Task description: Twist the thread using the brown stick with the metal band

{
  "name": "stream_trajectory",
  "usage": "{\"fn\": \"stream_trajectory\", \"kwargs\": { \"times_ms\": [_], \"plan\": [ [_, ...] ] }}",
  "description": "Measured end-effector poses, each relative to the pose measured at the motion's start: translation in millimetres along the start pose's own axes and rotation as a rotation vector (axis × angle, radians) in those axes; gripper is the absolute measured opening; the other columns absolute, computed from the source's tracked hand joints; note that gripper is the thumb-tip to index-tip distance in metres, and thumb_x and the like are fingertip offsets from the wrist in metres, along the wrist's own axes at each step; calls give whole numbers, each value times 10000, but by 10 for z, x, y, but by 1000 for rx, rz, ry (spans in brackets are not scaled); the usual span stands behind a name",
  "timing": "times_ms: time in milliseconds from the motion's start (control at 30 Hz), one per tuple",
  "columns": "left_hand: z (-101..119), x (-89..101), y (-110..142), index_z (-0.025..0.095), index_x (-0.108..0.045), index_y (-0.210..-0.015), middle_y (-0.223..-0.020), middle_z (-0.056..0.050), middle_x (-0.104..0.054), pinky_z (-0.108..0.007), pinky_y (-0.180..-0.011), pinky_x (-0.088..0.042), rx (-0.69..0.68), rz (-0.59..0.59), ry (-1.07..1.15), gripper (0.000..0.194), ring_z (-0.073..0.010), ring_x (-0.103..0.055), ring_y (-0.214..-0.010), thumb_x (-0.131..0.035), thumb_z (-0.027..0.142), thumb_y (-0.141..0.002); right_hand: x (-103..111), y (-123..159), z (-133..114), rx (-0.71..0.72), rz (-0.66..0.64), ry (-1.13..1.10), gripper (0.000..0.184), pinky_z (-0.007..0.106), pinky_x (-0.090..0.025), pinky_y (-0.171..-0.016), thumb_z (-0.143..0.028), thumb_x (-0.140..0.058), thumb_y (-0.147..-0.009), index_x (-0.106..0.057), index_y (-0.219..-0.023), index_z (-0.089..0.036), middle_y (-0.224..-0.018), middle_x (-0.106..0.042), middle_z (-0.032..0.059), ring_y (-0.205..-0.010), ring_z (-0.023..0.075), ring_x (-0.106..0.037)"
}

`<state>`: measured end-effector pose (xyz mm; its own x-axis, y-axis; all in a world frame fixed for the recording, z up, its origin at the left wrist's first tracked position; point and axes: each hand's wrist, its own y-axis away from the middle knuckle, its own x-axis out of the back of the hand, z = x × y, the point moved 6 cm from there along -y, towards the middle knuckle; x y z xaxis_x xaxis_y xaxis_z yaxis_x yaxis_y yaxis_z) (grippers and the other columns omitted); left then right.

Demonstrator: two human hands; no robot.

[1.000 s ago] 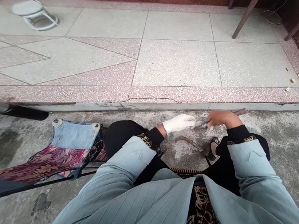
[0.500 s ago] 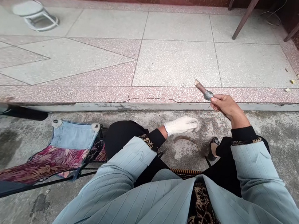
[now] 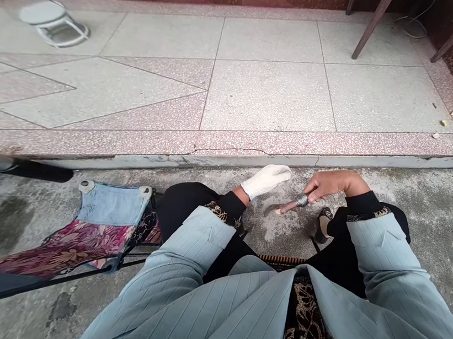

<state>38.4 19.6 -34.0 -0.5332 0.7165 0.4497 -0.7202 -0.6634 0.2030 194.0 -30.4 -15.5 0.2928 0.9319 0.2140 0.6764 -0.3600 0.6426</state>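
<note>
My right hand is bare and closed round a short wooden stick with grey thread wound about its middle; the stick points down-left toward the concrete. In a white glove, my left hand hovers just left of the stick with its fingers bunched, and what they pinch is too small to see. A curved brown piece lies on the ground under the stick tip. My knees in black cloth frame both hands.
A patchwork cloth seat on a dark frame stands at my left. A raised terrazzo step edge runs across ahead. A white stool sits far left, dark furniture legs at the top right. A black shoe is below my right hand.
My right hand swung the thread-wound stick up and out, then brought it back down close to the gloved left hand. The left hand stayed nearly in place, shifting slightly up.
</note>
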Motion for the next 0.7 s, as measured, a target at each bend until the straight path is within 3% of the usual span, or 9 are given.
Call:
{"fn": "stream_trajectory", "kwargs": {
  "times_ms": [67, 200, 300, 400, 467, 567, 633, 700],
  "plan": [
    [-6, -14, -14, 142, -639, -907, -762, -11, -610, -239, -636, -386, -26, 16, 41, 334, -127, -516, -682, -500, 447, -906, 81, 103, -113, 164, 98, -137, 460, 234, -370, -590, -513, -711, -809, -759, -1063, -133, -681, -615, -18, -597, 91, -481],
    [-30, -144, -21, 151, -636, -935, -689, 6, -568, -232, -588, -378, -21, -43, 125, 351, -117, -496, -610, -472, 461, -936, 390, 254, -84, 266, 544, -326, 389, 231, -358, -564, -525, -696, -821, -719, -888, -142, -680, -594, -16, -574, 82, -462],
    [2, -251, -9, 172, -639, -928, -653, 24, -535, -227, -586, -365, -52, -153, 64, 350, -111, -479, -591, -419, 442, -970, 536, 259, 90, 164, 845, -397, 324, 245, -355, -548, -463, -644, -862, -683, -849, -142, -672, -590, 10, -569, 99, -469],
    [37, -325, 11, 181, -637, -939, -708, 15, -588, -234, -609, -373, -85, -242, -40, 327, -116, -498, -611, -419, 422, -974, 576, 206, 194, -91, 990, -180, 308, 268, -371, -585, -395, -598, -891, -710, -1042, -150, -755, -657, 53, -636, 140, -531],
    [43, -353, 25, 181, -641, -933, -741, 5, -616, -241, -633, -383, -85, -279, -98, 317, -128, -526, -643, -428, 414, -968, 571, 162, 183, -287, 979, 119, 336, 290, -368, -621, -391, -570, -915, -718, -1115, -166, -905, -713, 105, -747, 184, -583],
    [60, -323, 39, 174, -649, -895, -764, -2, -625, -244, -659, -384, -91, -260, -139, 316, -140, -547, -694, -447, 410, -953, 480, 41, 182, -507, 732, 443, 308, 313, -353, -625, -361, -559, -929, -750, -1049, -151, -1029, -726, 160, -814, 224, -611],
    [69, -260, 41, 166, -646, -864, -742, 2, -609, -245, -648, -371, -95, -220, -140, 334, -136, -530, -681, -442, 416, -954, 344, -50, 212, -515, 469, 469, 245, 307, -348, -604, -317, -605, -899, -771, -965, -148, -915, -730, 140, -732, 198, -599],
    [55, -178, 33, 161, -643, -864, -713, 5, -595, -247, -633, -363, -76, -168, -128, 351, -133, -512, -656, -439, 432, -956, 170, -105, 201, -378, 218, 334, 213, 284, -353, -586, -304, -653, -864, -787, -950, -163, -758, -699, 78, -641, 154, -561]
  ]
}}
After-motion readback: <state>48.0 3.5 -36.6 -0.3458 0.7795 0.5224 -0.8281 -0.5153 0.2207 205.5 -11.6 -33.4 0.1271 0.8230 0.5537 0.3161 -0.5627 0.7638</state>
